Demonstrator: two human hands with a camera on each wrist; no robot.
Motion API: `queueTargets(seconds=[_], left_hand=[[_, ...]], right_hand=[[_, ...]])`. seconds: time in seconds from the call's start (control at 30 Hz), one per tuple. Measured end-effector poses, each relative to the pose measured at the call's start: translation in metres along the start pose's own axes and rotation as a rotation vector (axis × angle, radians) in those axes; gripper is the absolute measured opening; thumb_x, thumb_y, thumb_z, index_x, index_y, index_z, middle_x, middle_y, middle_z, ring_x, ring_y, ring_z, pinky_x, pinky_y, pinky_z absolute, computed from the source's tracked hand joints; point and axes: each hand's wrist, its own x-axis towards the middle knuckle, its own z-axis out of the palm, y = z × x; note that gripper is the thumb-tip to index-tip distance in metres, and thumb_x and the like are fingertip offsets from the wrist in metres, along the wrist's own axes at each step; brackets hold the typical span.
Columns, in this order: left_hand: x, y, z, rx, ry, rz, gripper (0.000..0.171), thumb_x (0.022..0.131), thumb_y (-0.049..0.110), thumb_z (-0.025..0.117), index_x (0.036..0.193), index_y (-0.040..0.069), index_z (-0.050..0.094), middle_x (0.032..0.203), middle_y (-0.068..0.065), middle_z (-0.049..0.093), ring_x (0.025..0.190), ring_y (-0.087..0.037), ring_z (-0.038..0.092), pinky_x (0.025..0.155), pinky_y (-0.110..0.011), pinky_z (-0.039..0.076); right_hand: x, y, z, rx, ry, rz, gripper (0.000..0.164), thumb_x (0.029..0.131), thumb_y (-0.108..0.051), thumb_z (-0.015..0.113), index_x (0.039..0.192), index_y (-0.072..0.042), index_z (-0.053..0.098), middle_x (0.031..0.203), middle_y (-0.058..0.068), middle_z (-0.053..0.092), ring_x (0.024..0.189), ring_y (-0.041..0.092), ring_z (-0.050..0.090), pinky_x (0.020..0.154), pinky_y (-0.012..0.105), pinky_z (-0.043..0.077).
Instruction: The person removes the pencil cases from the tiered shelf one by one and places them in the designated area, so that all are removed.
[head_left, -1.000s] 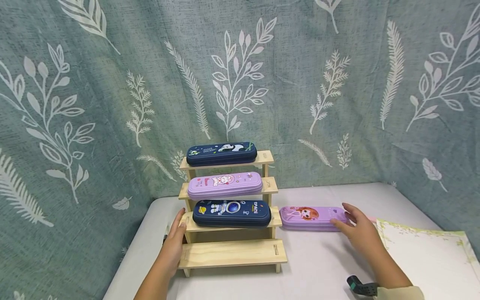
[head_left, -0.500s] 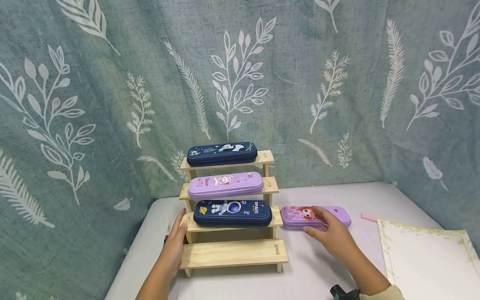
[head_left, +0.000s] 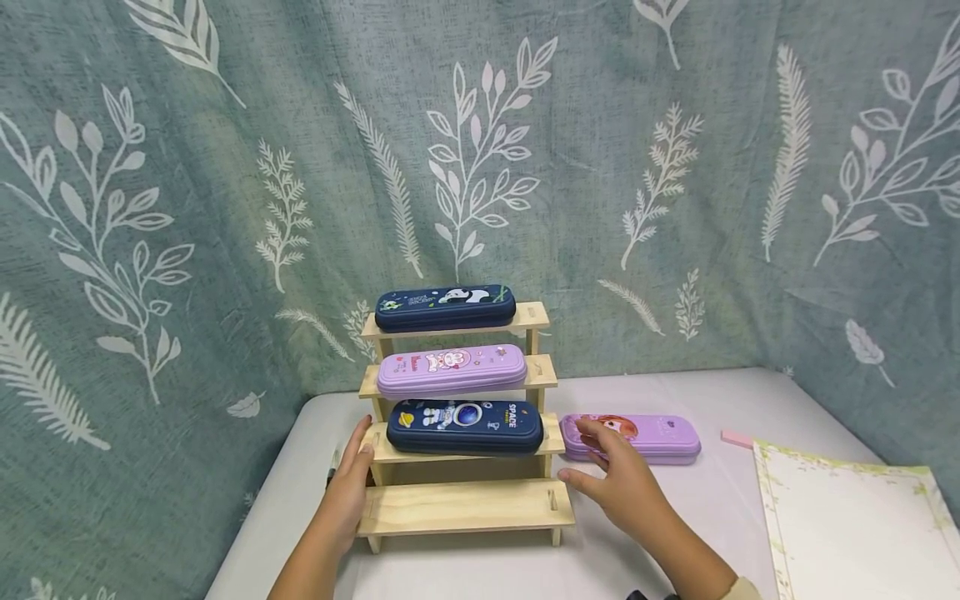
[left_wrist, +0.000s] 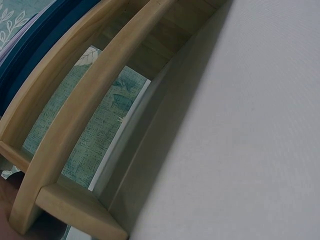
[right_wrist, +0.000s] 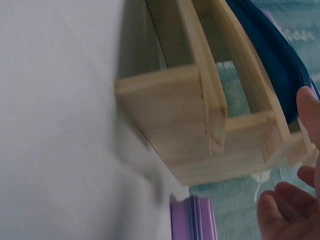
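Observation:
A four-tier wooden display rack point(head_left: 465, 507) stands on the table; its lowest shelf is bare. On its upper shelves lie a navy panda pencil case point(head_left: 446, 308), a lilac rabbit pencil case point(head_left: 452, 370) and a navy astronaut pencil case point(head_left: 465, 427). My left hand point(head_left: 347, 492) rests against the rack's left side, its index finger straight. Close by the rack's right side, my right hand point(head_left: 618, 479) is held with spread fingers and nothing in them. Behind it, partly covered, lies a purple pencil case point(head_left: 660, 435) with a girl picture. In the right wrist view, fingers point(right_wrist: 290, 205) hover beside the rack.
A pale sheet with a leafy border point(head_left: 855, 517) lies at the right on the white tablecloth point(head_left: 465, 575). Beside its far corner is a small pink block point(head_left: 737, 438). A leaf-patterned curtain point(head_left: 570, 208) hangs behind the table.
My right hand has moved left from the purple pencil case's right end, across its front, to the rack's right side. That case has stayed about in place. The left hand has not moved.

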Motion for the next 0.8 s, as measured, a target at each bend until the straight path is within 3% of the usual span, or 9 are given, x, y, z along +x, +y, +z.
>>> queueTargets(seconds=[0.17,0.3,0.43,0.63,0.8], left_hand=[[-0.001,0.0,0.0,0.0,0.0,0.005,0.056,0.116,0.042,0.025,0.169,0.039,0.009,0.178,-0.006,-0.001,0.162,-0.039,-0.011,0.122,-0.075,-0.006],[-0.001,0.0,0.001,0.0,0.006,0.007,0.056,0.116,0.042,0.025,0.169,0.04,0.009,0.178,-0.007,0.001,0.162,-0.039,-0.01,0.122,-0.075,-0.006],[0.0,0.001,0.002,-0.001,0.01,0.014,0.056,0.115,0.042,0.026,0.169,0.038,0.01,0.178,-0.008,0.001,0.162,-0.04,-0.009,0.122,-0.075,-0.005],[0.0,0.0,0.001,-0.005,0.012,0.008,0.056,0.116,0.042,0.026,0.169,0.038,0.01,0.178,-0.008,0.002,0.162,-0.039,-0.009,0.122,-0.075,-0.005],[-0.001,0.0,0.001,0.001,0.014,0.005,0.056,0.115,0.042,0.026,0.169,0.039,0.01,0.178,-0.008,0.001,0.162,-0.04,-0.008,0.122,-0.075,-0.005]], right_hand=[[0.002,-0.012,0.011,-0.08,0.056,-0.055,0.078,0.083,-0.022,0.092,0.149,-0.004,0.054,0.148,0.015,0.059,0.138,0.034,0.057,0.11,0.042,0.05],[0.004,-0.021,0.014,-0.117,0.078,-0.068,0.079,0.083,-0.03,0.092,0.148,-0.005,0.055,0.146,0.015,0.061,0.136,0.036,0.058,0.109,0.048,0.051],[0.009,-0.028,0.017,-0.114,0.068,-0.055,0.082,0.083,-0.039,0.09,0.149,-0.007,0.054,0.146,0.013,0.061,0.135,0.034,0.059,0.11,0.049,0.051],[0.016,-0.038,0.023,-0.057,0.01,-0.005,0.088,0.083,-0.042,0.09,0.153,-0.007,0.05,0.152,0.013,0.057,0.138,0.033,0.057,0.112,0.049,0.049],[0.02,-0.046,0.025,-0.056,0.009,-0.002,0.09,0.082,-0.044,0.09,0.153,-0.006,0.05,0.152,0.014,0.056,0.139,0.033,0.057,0.114,0.051,0.047]])
